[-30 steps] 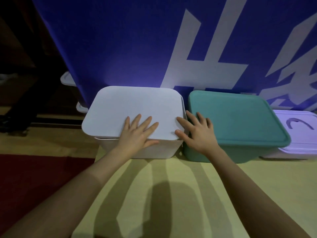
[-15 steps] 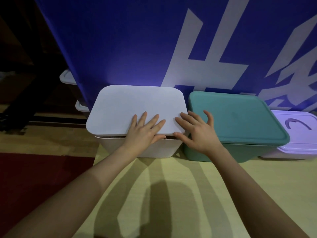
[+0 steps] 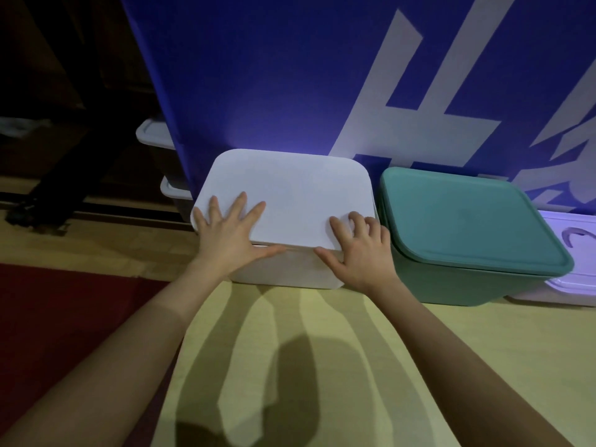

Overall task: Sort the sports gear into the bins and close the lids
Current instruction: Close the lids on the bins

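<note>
A white bin [image 3: 283,272] stands on the floor against a blue banner, with its flat white lid [image 3: 290,191] lying on top. My left hand [image 3: 225,240] lies flat with spread fingers on the lid's front left corner, its thumb along the front edge. My right hand [image 3: 361,253] rests on the lid's front right corner, its fingers bent with the tips on the lid and its thumb at the front edge. To the right, close beside it, a teal bin [image 3: 451,285] carries its teal lid [image 3: 467,221]. What the bins hold is hidden.
A lavender lidded bin [image 3: 577,250] sits at the far right behind the teal one. The blue banner [image 3: 274,75] with white lettering rises behind the bins. Two pale bins [image 3: 151,133] show past its left edge. A dark red mat [image 3: 64,311] covers the floor at left.
My left hand slid left to the lid's front left corner and my right hand moved from the gap between the bins onto the lid's front right corner. The lid sits more squarely on the white bin.
</note>
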`<state>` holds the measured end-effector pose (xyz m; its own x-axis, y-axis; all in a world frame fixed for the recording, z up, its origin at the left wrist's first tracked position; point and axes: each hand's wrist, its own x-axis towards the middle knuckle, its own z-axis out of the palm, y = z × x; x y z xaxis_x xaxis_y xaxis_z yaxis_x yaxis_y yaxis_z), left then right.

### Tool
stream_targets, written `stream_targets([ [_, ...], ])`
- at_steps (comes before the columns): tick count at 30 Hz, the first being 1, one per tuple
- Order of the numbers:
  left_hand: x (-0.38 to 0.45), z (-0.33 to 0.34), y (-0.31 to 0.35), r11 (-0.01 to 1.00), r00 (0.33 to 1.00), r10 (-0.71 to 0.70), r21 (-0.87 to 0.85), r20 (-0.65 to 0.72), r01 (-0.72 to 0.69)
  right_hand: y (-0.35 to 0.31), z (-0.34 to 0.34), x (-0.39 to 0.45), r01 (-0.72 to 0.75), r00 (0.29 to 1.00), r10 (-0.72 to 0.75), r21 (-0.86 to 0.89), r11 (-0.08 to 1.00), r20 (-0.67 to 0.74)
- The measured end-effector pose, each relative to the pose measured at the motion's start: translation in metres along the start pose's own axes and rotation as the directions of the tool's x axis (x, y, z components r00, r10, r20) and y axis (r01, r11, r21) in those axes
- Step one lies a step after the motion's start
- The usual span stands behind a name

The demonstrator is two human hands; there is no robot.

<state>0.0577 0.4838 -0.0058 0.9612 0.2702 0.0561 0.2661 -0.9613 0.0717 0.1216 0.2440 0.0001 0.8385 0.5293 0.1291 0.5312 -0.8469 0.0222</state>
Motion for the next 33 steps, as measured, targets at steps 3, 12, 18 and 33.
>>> stream_targets([
  [3, 0.007, -0.007, -0.018, 1.0, 0.995, 0.004, 0.014, 0.097, -0.005, -0.009, 0.006, -0.001, -0.031, 1.0, 0.031, 0.027, 0.999, 0.006],
  [12, -0.004, 0.004, -0.027, 0.982, 0.966, 0.049, -0.162, -0.255, -0.093, -0.009, 0.014, -0.006, -0.029, 0.998, 0.038, 0.176, 0.984, -0.047],
  [18, -0.003, 0.02, -0.024, 0.965, 0.784, 0.157, -0.075, -0.601, -0.252, -0.001, 0.02, -0.013, 0.023, 0.974, 0.038, 0.264, 0.964, -0.221],
  [33, -0.001, 0.042, -0.031, 0.951, 0.697, 0.233, 0.01, -0.679, -0.308, -0.004, 0.04, -0.016, 0.05, 0.936, -0.009, 0.107, 0.993, -0.351],
])
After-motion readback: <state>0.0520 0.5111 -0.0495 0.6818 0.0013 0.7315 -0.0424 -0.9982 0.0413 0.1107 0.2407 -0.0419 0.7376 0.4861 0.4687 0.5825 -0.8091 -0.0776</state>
